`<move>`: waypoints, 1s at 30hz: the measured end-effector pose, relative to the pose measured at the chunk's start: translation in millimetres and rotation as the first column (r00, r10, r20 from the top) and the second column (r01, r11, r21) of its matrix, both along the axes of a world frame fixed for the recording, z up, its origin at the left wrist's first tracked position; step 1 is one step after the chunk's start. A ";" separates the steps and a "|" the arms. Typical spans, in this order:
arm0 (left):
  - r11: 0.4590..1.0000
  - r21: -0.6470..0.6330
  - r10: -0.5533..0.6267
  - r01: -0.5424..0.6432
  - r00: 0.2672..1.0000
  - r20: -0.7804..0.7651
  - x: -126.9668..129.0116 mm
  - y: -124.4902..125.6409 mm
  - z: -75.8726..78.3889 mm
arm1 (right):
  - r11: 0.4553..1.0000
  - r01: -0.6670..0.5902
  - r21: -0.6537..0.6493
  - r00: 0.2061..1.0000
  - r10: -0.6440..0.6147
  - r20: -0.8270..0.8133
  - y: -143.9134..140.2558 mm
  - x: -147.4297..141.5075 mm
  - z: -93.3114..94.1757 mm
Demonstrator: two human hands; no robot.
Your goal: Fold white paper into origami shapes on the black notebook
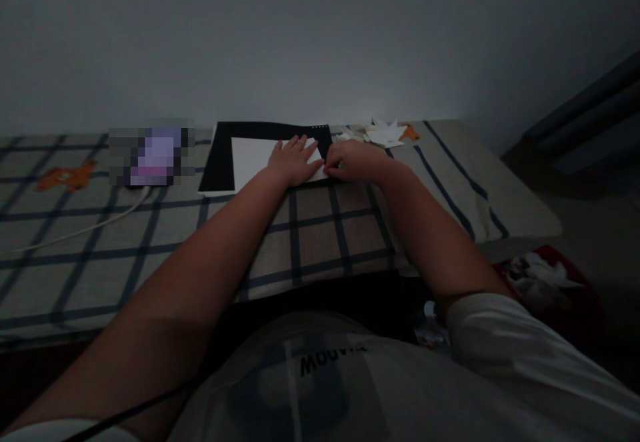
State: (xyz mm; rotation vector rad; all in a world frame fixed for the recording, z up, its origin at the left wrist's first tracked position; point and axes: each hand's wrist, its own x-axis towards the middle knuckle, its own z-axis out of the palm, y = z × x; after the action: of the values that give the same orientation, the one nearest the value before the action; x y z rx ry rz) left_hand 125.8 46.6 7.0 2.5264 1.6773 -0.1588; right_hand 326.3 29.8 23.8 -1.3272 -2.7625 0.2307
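A white sheet of paper (253, 160) lies on a black board (219, 159) on the checked bed cover. My left hand (293, 161) rests flat on the sheet's right part, fingers spread. My right hand (350, 162) is curled at the sheet's right edge, fingertips pressed down on it beside the left hand. Whether it pinches the paper is too dark to tell.
Folded white paper shapes (384, 133) and scraps lie behind my right hand near the wall. A blurred device (153, 155) with a white cable (80, 229) sits at the left. A red and white bag (545, 279) is on the floor at the right.
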 end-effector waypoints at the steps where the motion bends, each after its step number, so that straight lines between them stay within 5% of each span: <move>1: 1.000 -0.003 0.002 -0.002 1.000 0.001 0.1 -0.4 0.2 | 1.000 0.005 0.026 1.000 -0.006 0.026 0.3 -2.1 -1.5; 12: 0.999 -0.033 -0.004 0.004 1.000 -0.003 -2.3 7.3 -0.7 | 0.998 0.053 -0.037 0.997 -0.051 0.051 9.9 -2.7 -6.5; 18: 1.000 0.003 -0.011 0.011 1.000 -0.001 -4.1 3.6 -2.6 | 0.996 -0.033 0.081 0.998 0.038 -0.056 13.5 -1.9 -19.5; 30: 0.999 -0.023 0.023 -0.023 1.000 0.017 -2.2 4.4 1.8 | 0.990 0.132 0.044 0.991 -0.131 -0.027 4.8 -11.4 -26.7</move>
State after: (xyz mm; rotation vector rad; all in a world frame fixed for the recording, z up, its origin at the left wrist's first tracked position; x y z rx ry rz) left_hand 123.6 50.9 8.8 2.4842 1.6874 -0.1523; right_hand 314.8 34.6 -2.9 -1.4769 -2.6307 0.1732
